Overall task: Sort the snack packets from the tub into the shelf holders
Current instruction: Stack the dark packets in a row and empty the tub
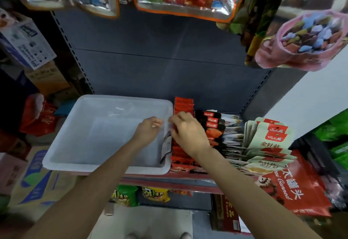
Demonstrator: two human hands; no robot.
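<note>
While the translucent plastic tub (pixel 79 140) sits at centre-left of the frame, almost bare, 1 packet (pixel 166 147) leans on its right wall. Left hand (pixel 147 129) curls inside, its grasp unclear. Right hand (pixel 188 132) reaches over the glossy red packets (pixel 183 105) standing in a row; its hold is hidden.

Cardboard boxes (pixel 35 178) stacked at left; pink bag (pixel 301 44) hanging upper right; green-yellow packs (pixel 139 194) below shelf.
</note>
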